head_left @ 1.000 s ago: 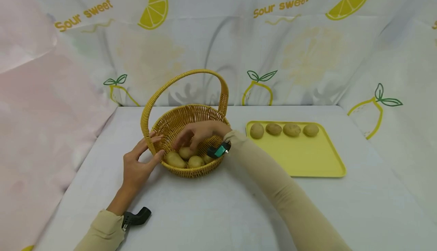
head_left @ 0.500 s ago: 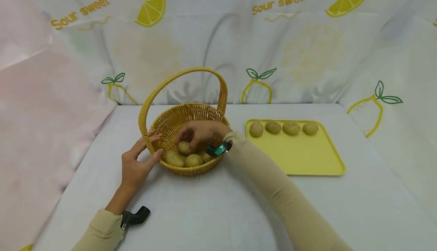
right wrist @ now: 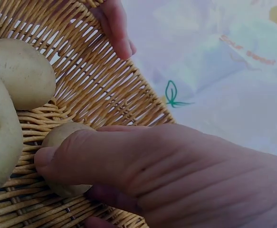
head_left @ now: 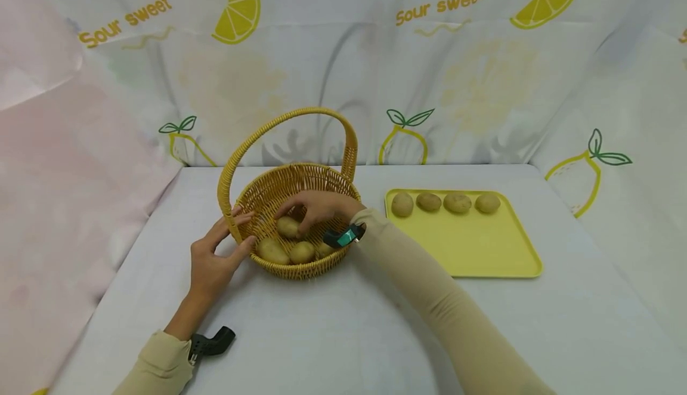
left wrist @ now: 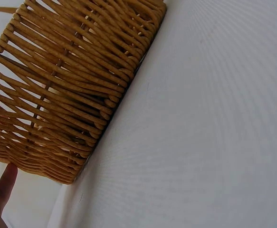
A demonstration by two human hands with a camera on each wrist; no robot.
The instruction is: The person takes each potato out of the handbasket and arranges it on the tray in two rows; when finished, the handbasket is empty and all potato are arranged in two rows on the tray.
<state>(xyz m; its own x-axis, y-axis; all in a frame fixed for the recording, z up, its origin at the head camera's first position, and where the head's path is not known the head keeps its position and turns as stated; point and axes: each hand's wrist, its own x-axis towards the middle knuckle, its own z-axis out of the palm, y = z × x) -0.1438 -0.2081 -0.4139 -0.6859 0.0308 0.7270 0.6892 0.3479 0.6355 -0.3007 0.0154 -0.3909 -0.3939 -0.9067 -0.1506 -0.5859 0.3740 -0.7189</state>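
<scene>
Lining the tray's (head_left: 474, 247) far edge, four potatoes (head_left: 458, 203) suggest halfway; left hand (head_left: 214, 258) grips basket (head_left: 297, 272), right hand (head_left: 318, 207) one potato (head_left: 287, 227); three others (head_left: 302, 253) remain.

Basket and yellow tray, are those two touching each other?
Apart. The head view shows a strip of white table between the basket and the yellow tray.

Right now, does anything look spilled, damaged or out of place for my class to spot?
Nothing stands out: four potatoes line the far side of the yellow tray, other potatoes are inside the basket, and no spill or damage shows.
</scene>
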